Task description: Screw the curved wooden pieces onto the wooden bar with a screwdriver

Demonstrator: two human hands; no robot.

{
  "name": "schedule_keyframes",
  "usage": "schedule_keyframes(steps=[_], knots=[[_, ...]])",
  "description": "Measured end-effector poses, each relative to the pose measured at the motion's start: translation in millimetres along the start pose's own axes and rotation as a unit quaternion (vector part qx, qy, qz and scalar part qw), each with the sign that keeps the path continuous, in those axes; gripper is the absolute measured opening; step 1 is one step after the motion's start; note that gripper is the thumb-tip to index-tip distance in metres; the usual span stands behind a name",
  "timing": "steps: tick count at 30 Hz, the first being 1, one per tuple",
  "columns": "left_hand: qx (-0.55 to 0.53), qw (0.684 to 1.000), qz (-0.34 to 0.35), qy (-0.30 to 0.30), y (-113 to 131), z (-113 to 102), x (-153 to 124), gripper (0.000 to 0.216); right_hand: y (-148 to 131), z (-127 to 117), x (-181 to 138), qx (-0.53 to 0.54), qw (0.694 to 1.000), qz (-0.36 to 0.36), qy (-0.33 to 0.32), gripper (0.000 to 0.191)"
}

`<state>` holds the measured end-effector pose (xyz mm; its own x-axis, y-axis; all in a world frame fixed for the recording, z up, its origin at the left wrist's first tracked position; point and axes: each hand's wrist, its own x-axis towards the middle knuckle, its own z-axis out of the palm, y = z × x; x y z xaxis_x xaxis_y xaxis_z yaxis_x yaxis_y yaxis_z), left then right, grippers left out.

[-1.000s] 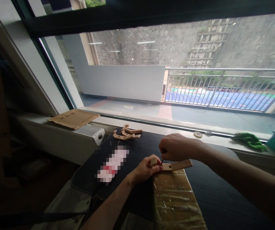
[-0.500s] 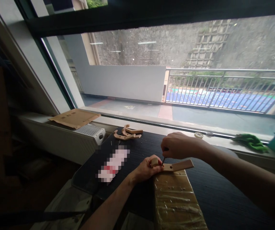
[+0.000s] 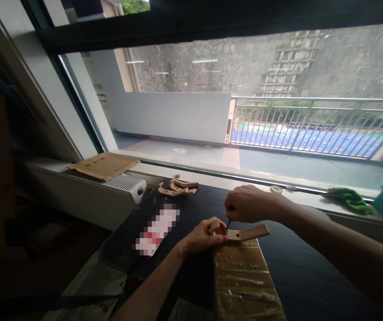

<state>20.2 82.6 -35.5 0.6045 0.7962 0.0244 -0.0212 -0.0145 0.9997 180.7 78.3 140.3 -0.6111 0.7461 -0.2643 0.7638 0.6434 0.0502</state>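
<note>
My left hand (image 3: 208,235) is closed round the curled end of a pale wooden hook (image 3: 253,232), which rests on the far end of a tape-wrapped block (image 3: 245,276). A dark hole shows in the hook's flat middle part. Above it my right hand (image 3: 244,203) is wrapped round a screwdriver (image 3: 228,226), its handle mostly hidden in the fist. The thin metal shaft slants down to the hook beside my left thumb; the tip's exact contact is too small to make out.
More wooden hooks (image 3: 177,186) lie in a pile on the dark table (image 3: 298,254), with small screws (image 3: 165,199) beside them. A blurred pink-white packet (image 3: 160,229) lies left of my hands. A brown envelope (image 3: 106,165), a tape roll (image 3: 276,189) and a green cloth (image 3: 348,199) lie along the window.
Both hands stay almost in place. The right fist and the screwdriver have shifted very slightly; the hook and the block look nearly the same.
</note>
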Motion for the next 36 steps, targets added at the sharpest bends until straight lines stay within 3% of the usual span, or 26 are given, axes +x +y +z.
schedule_keyframes(steps=[7,12,17,36], knots=[[-0.035,0.999,-0.003,0.024,-1,5,0,0.029,-4,0,-3,-0.013,1.000,0.009,0.002,0.021],[-0.071,0.997,-0.004,0.034,-3,9,0,0.040,-7,0,-1,-0.018,1.000,0.011,-0.006,0.021],[-0.055,0.998,-0.016,0.030,-4,8,-1,0.028,-10,-2,1,-0.022,1.000,0.005,-0.013,0.018],[0.022,0.999,0.008,0.045,-5,8,-2,0.024,-14,-3,7,-0.036,0.999,0.007,-0.037,0.019]])
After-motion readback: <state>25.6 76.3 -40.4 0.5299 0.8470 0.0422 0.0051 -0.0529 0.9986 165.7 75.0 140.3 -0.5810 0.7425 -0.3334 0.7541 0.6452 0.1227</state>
